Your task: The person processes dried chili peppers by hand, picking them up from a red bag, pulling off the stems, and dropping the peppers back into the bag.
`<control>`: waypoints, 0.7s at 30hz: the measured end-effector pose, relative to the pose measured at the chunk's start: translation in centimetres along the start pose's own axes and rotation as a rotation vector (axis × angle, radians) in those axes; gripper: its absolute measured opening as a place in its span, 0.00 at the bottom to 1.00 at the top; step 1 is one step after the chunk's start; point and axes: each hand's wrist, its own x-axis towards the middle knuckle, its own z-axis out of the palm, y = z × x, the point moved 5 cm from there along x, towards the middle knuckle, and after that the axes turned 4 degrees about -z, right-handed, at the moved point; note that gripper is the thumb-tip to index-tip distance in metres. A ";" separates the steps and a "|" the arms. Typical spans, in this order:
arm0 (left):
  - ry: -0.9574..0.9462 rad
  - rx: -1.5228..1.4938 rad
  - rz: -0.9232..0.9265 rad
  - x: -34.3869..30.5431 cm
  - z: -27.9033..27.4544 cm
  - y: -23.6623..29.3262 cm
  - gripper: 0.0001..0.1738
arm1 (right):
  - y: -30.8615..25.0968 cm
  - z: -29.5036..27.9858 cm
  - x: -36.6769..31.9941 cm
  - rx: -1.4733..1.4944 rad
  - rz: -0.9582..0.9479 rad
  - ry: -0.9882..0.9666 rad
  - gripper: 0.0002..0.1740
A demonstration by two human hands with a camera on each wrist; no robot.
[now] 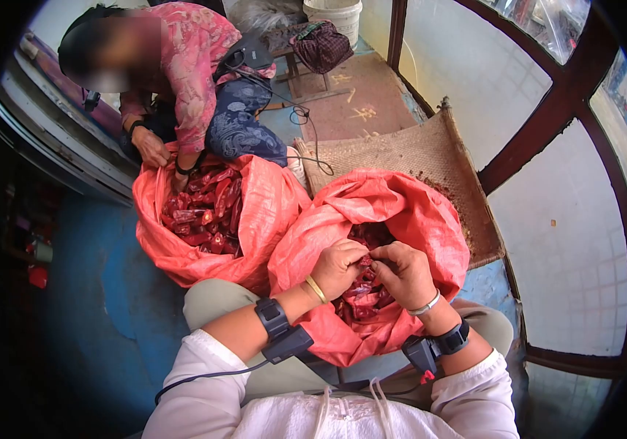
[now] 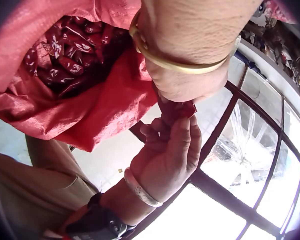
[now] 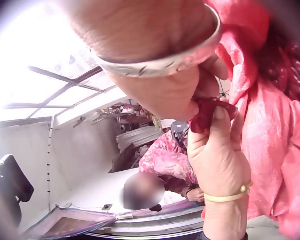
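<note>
Above the open mouth of a red woven sack (image 1: 430, 212), both hands meet at one dried red chili (image 3: 205, 114). The left hand (image 1: 337, 269), with a yellow bangle, pinches it between thumb and fingers. My right hand (image 1: 405, 276), with a silver bangle, has its thumb and fingers curled at the chili's other end; in the left wrist view the right hand (image 2: 162, 160) pinches a red piece (image 2: 189, 110). More dark red chilies (image 1: 364, 296) lie inside the sack below the hands.
A second red sack (image 1: 269, 197) of chilies stands at the left, where another person (image 1: 196, 80) reaches in. Behind are a woven mat (image 1: 379, 154), a white bucket (image 1: 335, 14) and a cable. Window panels (image 1: 569, 249) run along the right.
</note>
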 end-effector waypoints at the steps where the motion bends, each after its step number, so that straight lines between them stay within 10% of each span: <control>1: 0.007 0.012 0.021 0.0 -0.1 0.1 0.12 | -0.1 0.0 0.0 -0.008 0.018 0.005 0.10; 9: -0.028 0.047 0.007 -0.5 0.0 0.0 0.12 | 0.1 0.9 0.1 -0.258 0.021 0.018 0.06; 12: -0.022 -0.013 -0.046 -0.3 -0.3 0.1 0.11 | 1.4 0.9 0.3 0.000 0.118 0.057 0.03; 14: -0.028 -0.049 -0.086 -0.2 -0.4 -0.1 0.11 | 3.7 2.1 -0.6 0.684 0.597 0.012 0.03; 17: -0.047 -0.128 -0.215 -0.4 -0.4 -0.8 0.11 | 3.0 2.0 -0.2 0.772 0.629 -0.053 0.03; 19: -0.090 -0.090 -0.231 -0.3 -0.8 -0.9 0.10 | 2.7 2.1 0.1 0.737 0.590 -0.071 0.04; 21: -0.105 -0.064 -0.222 -0.4 -1.2 -0.9 0.10 | 1.1 1.1 0.9 0.074 0.194 -0.098 0.03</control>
